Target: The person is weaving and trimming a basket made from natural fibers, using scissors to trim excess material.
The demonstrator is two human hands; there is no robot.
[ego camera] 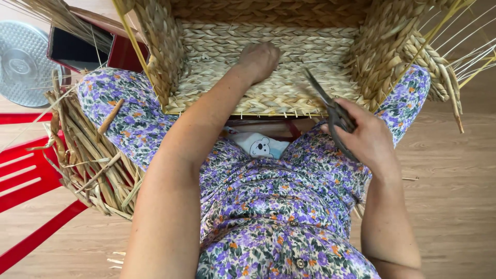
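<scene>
A large woven straw basket (289, 88) rests on my knees, its open side facing me. My left hand (258, 59) reaches into it, fingers closed and pressed against the braided inner wall. My right hand (364, 137) is at the basket's near right edge, holding dark metal scissors (328, 106) whose blades point up and left toward the weave. Loose straw ends stick out from the basket's right side (454, 62).
A bundle of dried straw (88, 155) lies beside my left knee. A red plastic stool (26, 175) stands at the left, a round metal tray (23, 62) at the far left, a dark red box (77, 49) behind. The floor (449, 201) is wooden.
</scene>
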